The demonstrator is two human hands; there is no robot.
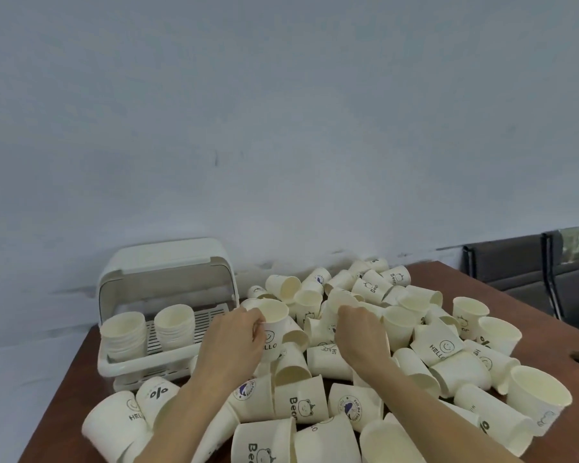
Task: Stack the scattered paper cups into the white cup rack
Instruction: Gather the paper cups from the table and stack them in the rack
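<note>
White plastic cup rack (168,315) sits at the table's left, lid raised so its two nested cup stacks (124,332) can grow. Just right of it, the left hand (234,342) grips an upright "HELLO" paper cup (272,329), likely rack-bound. Further right, the right hand (360,332) curls into the scattered cream paper cups (398,345); what it grasps cannot be told.

The setting is appearing as an office or meeting room: a plain pale wall (281,111) is backing a brown wooden worktop (455,282), and dark metal-framed chairs (528,262) are standing against the wall at right.
</note>
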